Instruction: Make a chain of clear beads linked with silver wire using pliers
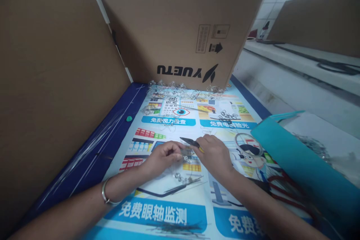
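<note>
Close to the near edge of the tabletop (118, 135) lies a thin bundle of wires (174, 228), and a forearm dragged back over it could, I judge, scatter the wires or catch the bracelet (105, 193) on the left wrist. A little further in, a few loose beads (180, 177) sit beside a dark rod (168, 191), just under the hands; they look round and smooth, so a nudge from either wrist would likely send them rolling across the glossy poster towards the blue left edge. The greater risk is at the hands themselves. The left hand (163, 157) is closed, its fingertips pinching a small clear bead (184, 152), and the right hand (215, 155) is wrapped around a pair of pliers (189, 142) whose dark tips point left, just above that bead. The bead is tiny and slick, so too hard a squeeze or a slip of the tips could flick it out of the pinch, or jab the left fingertips. The bead thus lies between the two hands, held by the left and touching or nearly touching the right thumb; I cannot tell which. Beyond are black rings (227, 115), then a heap of clear beads (180, 88) at the far edge against the cardboard box (182, 26).
</note>
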`<state>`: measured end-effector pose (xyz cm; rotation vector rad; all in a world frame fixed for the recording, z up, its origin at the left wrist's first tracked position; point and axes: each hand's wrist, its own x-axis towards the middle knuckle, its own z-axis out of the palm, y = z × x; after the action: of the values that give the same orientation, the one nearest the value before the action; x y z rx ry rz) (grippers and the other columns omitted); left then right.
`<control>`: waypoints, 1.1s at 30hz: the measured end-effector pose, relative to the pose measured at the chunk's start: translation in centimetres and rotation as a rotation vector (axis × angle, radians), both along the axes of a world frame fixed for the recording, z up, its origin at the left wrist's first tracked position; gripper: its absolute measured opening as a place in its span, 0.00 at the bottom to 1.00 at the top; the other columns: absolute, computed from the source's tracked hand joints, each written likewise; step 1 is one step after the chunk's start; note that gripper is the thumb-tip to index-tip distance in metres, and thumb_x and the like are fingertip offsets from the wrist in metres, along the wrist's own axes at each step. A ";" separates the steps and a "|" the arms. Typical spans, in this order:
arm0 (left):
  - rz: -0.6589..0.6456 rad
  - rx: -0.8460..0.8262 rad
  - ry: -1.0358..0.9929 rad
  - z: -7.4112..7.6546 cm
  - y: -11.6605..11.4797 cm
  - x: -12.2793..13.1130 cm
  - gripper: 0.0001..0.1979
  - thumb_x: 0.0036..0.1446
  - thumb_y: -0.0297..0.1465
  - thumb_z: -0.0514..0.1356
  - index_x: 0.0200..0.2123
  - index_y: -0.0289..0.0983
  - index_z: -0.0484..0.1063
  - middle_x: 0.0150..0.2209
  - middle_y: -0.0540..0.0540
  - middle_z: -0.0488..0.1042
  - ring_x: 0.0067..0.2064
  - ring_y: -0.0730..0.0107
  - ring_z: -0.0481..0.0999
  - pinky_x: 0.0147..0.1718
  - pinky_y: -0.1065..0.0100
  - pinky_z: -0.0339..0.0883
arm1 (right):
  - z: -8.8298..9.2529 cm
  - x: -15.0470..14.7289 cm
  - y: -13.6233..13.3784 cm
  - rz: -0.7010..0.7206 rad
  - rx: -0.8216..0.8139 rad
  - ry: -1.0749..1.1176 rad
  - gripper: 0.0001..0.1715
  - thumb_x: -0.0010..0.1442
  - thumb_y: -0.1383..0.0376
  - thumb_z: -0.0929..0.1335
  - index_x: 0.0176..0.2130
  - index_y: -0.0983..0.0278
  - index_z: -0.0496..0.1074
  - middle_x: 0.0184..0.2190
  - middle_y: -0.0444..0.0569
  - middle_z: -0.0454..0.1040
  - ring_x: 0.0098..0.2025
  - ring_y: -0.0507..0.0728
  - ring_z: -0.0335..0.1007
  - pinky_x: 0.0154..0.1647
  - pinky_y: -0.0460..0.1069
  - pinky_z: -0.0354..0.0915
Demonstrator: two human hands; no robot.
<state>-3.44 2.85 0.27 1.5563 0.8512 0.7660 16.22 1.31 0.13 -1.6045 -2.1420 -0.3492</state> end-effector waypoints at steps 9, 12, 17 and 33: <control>-0.055 -0.106 -0.116 -0.1 0.4 -0.5 0.07 0.52 0.31 0.58 0.27 0.33 0.65 0.28 0.50 0.67 0.26 0.79 0.62 0.27 0.74 0.56 | -0.3 0.9 0.2 0.106 -0.237 0.168 0.12 0.56 0.58 0.64 0.27 0.62 0.67 0.26 0.46 0.68 0.31 0.54 0.63 0.31 0.47 0.55; -0.113 -0.173 -0.161 0.0 0.4 -0.7 0.07 0.51 0.31 0.58 0.27 0.34 0.64 0.25 0.50 0.67 0.26 0.77 0.64 0.27 0.74 0.57 | -0.2 1.3 0.5 0.206 -0.391 0.311 0.13 0.56 0.56 0.64 0.26 0.62 0.67 0.24 0.43 0.66 0.29 0.52 0.63 0.29 0.46 0.55; -0.119 -0.253 -0.235 0.0 0.4 -0.9 0.08 0.51 0.32 0.60 0.27 0.34 0.64 0.22 0.51 0.67 0.24 0.78 0.63 0.25 0.75 0.55 | 0.1 1.6 0.7 0.335 -0.530 0.449 0.09 0.55 0.59 0.65 0.29 0.62 0.69 0.25 0.42 0.66 0.28 0.50 0.62 0.28 0.45 0.55; -0.133 -0.370 -0.146 0.3 1.0 -1.3 0.11 0.48 0.31 0.62 0.35 0.34 0.65 0.27 0.48 0.74 0.24 0.75 0.72 0.25 0.72 0.65 | 0.5 1.7 0.5 0.237 -0.445 0.298 0.14 0.57 0.55 0.64 0.28 0.61 0.70 0.25 0.44 0.68 0.30 0.52 0.64 0.30 0.46 0.57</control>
<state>-4.74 3.83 0.60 1.1996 0.7270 0.5801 17.89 1.85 0.63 -1.4766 -2.2358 0.4441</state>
